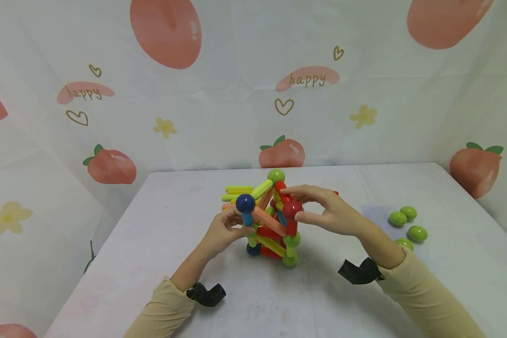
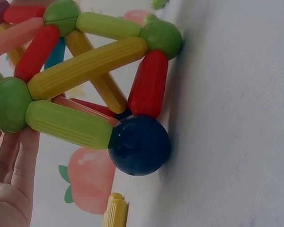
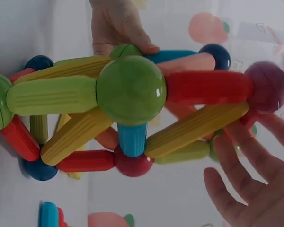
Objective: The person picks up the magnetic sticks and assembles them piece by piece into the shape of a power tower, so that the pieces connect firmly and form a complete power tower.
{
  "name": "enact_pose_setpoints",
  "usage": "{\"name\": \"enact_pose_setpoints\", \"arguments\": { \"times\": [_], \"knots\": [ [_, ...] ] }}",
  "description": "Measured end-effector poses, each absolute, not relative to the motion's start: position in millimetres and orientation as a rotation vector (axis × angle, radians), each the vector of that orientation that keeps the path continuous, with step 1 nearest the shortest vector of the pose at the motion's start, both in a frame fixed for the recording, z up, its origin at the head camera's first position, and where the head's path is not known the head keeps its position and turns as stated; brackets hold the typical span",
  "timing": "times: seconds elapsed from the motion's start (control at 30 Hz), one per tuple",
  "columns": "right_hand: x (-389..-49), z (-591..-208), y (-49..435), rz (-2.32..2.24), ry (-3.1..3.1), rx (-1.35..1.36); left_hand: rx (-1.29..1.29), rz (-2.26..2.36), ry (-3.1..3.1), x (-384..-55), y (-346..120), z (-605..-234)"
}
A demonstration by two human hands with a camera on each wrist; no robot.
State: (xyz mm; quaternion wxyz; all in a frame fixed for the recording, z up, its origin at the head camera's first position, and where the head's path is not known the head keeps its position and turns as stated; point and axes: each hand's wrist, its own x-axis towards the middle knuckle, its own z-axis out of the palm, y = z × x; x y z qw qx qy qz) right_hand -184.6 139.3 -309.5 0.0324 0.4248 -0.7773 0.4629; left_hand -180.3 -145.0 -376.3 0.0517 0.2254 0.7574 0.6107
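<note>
A tower of colourful magnetic rods and balls stands on the table between both hands, with a green ball at its peak. On its left side my left hand grips the frame near a blue rod and a green ball, thumb in front and fingers behind. My right hand holds the upper right corner, its thumb at the red ball and its index finger at a red rod. In the right wrist view the other right fingers spread loosely beside the tower.
Several loose green balls lie on the table at the right. Yellow and green rods lie behind the tower to the left. A blue rod shows low in the right wrist view. A printed cloth hangs behind the table.
</note>
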Motion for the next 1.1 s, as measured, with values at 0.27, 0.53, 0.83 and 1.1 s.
{"name": "enact_pose_setpoints", "arguments": {
  "times": [0.27, 0.53, 0.83, 1.1],
  "knots": [
    [-222.7, -335.6, 153.7, 1.754, -2.616, 0.791, 0.656, 1.859, 2.308, -180.4, -144.7, -377.4],
    [-252.2, -387.4, 165.3, 1.683, -2.948, 0.514, 0.688, 1.862, 2.355, -180.5, -148.8, -376.9],
    [-261.2, -406.3, 158.1, 1.621, -3.062, 0.468, 0.547, 1.867, 2.387, -181.9, -163.8, -373.3],
    [-260.7, -407.9, 149.2, 1.322, -3.079, 0.476, 0.465, 1.905, 2.376, -185.3, -171.6, -374.7]
  ]
}}
